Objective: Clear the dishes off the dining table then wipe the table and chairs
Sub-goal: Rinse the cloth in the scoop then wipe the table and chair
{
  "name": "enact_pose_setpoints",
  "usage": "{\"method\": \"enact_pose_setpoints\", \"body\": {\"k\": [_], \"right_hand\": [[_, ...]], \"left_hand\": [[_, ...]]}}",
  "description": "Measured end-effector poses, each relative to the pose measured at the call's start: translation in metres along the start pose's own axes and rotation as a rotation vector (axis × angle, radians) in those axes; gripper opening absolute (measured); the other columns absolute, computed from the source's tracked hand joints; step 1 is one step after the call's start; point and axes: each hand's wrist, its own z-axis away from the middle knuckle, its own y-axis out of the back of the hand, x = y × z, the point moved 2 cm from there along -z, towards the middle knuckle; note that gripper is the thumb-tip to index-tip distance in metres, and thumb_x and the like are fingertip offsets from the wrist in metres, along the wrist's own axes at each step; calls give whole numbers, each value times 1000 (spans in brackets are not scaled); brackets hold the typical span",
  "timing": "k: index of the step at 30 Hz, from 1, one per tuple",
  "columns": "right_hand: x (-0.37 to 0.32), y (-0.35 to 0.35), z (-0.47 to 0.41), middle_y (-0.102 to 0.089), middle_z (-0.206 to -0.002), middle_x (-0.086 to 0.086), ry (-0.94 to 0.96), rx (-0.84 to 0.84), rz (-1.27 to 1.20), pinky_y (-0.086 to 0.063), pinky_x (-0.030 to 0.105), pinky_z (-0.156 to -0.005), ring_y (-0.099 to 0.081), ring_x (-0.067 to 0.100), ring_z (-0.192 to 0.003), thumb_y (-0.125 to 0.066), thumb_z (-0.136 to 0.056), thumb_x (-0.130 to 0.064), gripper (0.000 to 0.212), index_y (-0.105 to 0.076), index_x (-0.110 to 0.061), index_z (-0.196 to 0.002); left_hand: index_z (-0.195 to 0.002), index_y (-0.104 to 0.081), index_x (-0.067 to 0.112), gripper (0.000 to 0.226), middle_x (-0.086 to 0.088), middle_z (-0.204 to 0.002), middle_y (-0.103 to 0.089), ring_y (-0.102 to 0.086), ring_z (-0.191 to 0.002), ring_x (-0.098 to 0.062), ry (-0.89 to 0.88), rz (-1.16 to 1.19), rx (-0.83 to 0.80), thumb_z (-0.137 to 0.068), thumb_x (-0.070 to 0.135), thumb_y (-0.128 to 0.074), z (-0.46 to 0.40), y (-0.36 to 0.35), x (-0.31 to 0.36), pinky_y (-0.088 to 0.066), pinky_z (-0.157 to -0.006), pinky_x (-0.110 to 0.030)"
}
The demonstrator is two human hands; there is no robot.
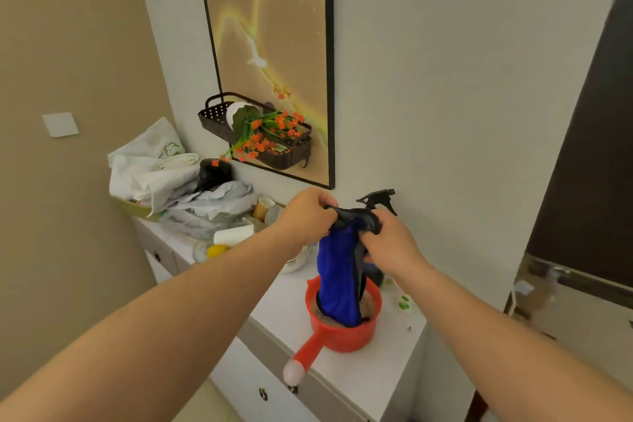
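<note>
Both hands hold a blue cloth up over a red scoop pot that stands on the white tabletop of a cabinet with drawers. The left hand has its fingers curled round the dark top edge of the cloth, and the right hand pinches the same edge just beside it, so each grip is closed on the fabric. The cloth hangs straight down, its lower end inside the pot, whose red handle with a white tip juts over the front edge of the tabletop.

Behind the hands a black spray trigger shows against the wall. Further left lie a paper cup, a yellow lemon and a heap of white bags. A black basket of orange flowers sits by a framed picture.

No writing or label is readable.
</note>
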Motion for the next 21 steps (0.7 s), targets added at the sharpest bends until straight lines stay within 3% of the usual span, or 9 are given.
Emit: {"method": "enact_pose_setpoints", "body": {"k": [2,5,9,12,15,18,21], "right_hand": [[25,-11,-6,-68,-98,0,-41,-133,164,-58,44,-81,-67,23,-90,-57,-90,-20,26,-58,-29,-114],[58,-28,-8,-65,-118,4,-95,-305,386,-53,40,-93,-63,24,-106,-62,-87,-25,40,-56,-24,-127],[77,-48,-10,-62,-130,3,-33,-414,586,-52,37,-95,-62,24,-115,-61,-91,-29,42,-61,-24,-133],[85,-66,-13,-70,-108,5,10,-532,758,-46,30,-75,-65,26,-97,-55,-94,-23,25,-72,-17,-113],[95,-82,-15,-71,-111,9,-12,-616,887,-42,30,-74,-66,30,-100,-55,-95,-19,25,-73,-14,-113],[108,-100,-19,-72,-116,11,-33,-681,995,-52,35,-84,-67,33,-105,-58,-94,-21,28,-72,-14,-117],[119,-115,-24,-71,-118,11,-60,-727,1067,-52,36,-89,-67,34,-108,-60,-94,-24,29,-71,-13,-119]], "left_hand": [[-85,-62,22,16,-8,-95,-69,-70,-91,-25,50,-115,-93,-94,9,-58,-7,-15,-20,-62,-83,-40],[-89,-67,16,10,-3,-86,-68,-64,-78,-17,-2,-534,-222,-94,18,-59,-15,-39,-60,-53,-66,-27],[-113,-68,16,21,-7,-111,-68,-65,-103,-26,-7,-805,-375,-95,19,-56,-28,-72,-114,-55,-89,-39],[-124,-66,27,30,-2,-125,-62,-56,-118,-26,-27,-892,-468,-98,21,-54,-35,-93,-137,-34,-112,-58],[-126,-64,30,30,-3,-126,-60,-48,-126,-28,-61,-1027,-542,-99,27,-51,-39,-107,-149,-5,-112,-77],[-123,-63,29,28,-4,-126,-60,-44,-132,-29,-77,-1117,-611,-97,33,-56,-45,-115,-152,4,-111,-78],[-134,-58,27,40,-5,-138,-58,-36,-143,-33,-72,-1202,-785,-98,45,-54,-51,-123,-151,6,-111,-77]]}}
